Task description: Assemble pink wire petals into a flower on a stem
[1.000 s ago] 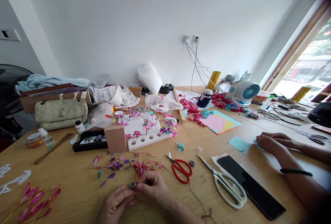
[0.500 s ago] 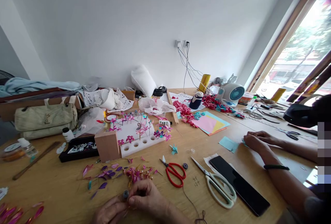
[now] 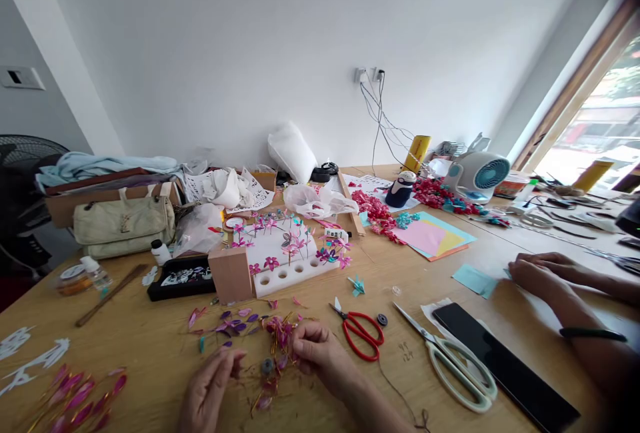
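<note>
Here we work low at the near edge of the wooden table point(image 3: 450, 266), both hands over a scatter of pink and purple foil petals on gold wire. Our right hand point(image 3: 315, 348) pinches, thumb against fingertips, into the petal cluster point(image 3: 280, 336), its fingers curled tight on the wires. Our left hand point(image 3: 207, 390) sits just beside, fingers loosely bent and partly open; we cannot tell whether it has hold of anything. Between the two hands lies a small grey spool point(image 3: 267, 366), flat on the wood, near both but gripped by neither.

The cluster's wires run roughly from the far side towards us (petal tips fanning to the left and away), their long axis slanting down to the spool.

Right of our hand lie red scissors point(image 3: 361, 330), blades pointing away and to the left, then larger pale-green scissors point(image 3: 453, 363) lying the same way, and a black phone point(image 3: 505, 370). Behind the petals stands a white foam block point(image 3: 285, 266) stuck with finished flowers. At far right, a co-worker's hands point(image 3: 537, 270) rest on the table by a blue paper square point(image 3: 473, 280).
</note>
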Tool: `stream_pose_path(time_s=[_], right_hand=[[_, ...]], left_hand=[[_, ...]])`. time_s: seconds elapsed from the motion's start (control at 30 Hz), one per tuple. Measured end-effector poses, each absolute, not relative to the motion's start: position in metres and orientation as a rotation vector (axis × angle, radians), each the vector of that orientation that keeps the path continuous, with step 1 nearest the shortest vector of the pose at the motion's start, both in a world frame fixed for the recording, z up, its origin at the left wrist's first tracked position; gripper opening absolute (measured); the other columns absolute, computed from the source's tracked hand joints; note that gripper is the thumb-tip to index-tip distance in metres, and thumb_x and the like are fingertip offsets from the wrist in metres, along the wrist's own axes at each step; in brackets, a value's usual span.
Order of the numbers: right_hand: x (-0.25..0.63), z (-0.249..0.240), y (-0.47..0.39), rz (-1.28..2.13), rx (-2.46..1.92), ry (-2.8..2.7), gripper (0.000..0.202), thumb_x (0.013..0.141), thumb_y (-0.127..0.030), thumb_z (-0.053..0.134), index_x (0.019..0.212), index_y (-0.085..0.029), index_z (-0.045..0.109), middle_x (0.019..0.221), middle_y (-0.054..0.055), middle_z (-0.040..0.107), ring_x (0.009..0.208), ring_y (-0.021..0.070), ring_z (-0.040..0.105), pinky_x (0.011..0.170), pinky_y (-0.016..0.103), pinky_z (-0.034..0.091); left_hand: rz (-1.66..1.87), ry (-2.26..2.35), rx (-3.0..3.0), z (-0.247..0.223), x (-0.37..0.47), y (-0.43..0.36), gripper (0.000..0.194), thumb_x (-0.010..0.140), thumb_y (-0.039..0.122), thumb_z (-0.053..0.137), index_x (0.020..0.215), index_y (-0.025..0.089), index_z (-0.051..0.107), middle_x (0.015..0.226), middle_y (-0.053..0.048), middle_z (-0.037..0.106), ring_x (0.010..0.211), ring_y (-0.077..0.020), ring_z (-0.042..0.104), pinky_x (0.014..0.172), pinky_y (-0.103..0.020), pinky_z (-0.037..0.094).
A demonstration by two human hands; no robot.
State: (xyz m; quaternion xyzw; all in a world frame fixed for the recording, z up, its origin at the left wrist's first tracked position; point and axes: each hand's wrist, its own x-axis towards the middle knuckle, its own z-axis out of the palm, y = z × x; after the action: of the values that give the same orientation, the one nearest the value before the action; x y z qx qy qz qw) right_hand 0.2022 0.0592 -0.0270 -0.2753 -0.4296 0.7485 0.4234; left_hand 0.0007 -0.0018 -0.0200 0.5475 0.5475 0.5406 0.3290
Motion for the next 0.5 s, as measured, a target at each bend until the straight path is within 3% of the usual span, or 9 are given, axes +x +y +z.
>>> stream_pose_path(time_s=[0.17, 0.37, 0.5], right_hand=[[0.212, -0.021, 0.067, 1.864, -0.715, -1.014, 0.036, 0.059, -0.042, 0.075, 0.059, -0.014, 0.052, 0.049, -0.004, 0.051, 0.037, 0.0037, 0.038, 0.037, 0.017, 0.02], [0.219, -0.013, 0.072, 1.851, -0.734, -1.049, 0.032, 0.057, -0.037, 0.077, 0.065, -0.013, 0.057, 0.048, -0.005, 0.051, 0.035, 0.0025, 0.035, 0.036, 0.017, 0.018], [0.229, -0.011, 0.075, 1.843, -0.749, -1.094, 0.03, 0.057, -0.035, 0.078, 0.065, -0.013, 0.059, 0.048, -0.005, 0.051, 0.036, 0.0022, 0.034, 0.037, 0.016, 0.02]], left_hand=[[1.771, 1.212, 0.781, -0.002, -0.023, 0.021, 0.025, 0.058, 0.041, 0.073, 0.065, 0.017, 0.071, 0.055, 0.0, 0.065, 0.056, -0.0138, 0.054, 0.054, -0.021, 0.048], [1.737, 1.101, 0.704, 0.042, -0.058, 0.049, 0.02, 0.056, 0.025, 0.075, 0.07, 0.013, 0.068, 0.055, 0.001, 0.059, 0.052, -0.0099, 0.05, 0.044, -0.018, 0.045], [1.667, 0.98, 0.672, 0.068, -0.064, 0.043, 0.015, 0.062, 0.026, 0.068, 0.07, 0.014, 0.063, 0.057, 0.003, 0.05, 0.046, -0.0049, 0.042, 0.037, -0.012, 0.038]])
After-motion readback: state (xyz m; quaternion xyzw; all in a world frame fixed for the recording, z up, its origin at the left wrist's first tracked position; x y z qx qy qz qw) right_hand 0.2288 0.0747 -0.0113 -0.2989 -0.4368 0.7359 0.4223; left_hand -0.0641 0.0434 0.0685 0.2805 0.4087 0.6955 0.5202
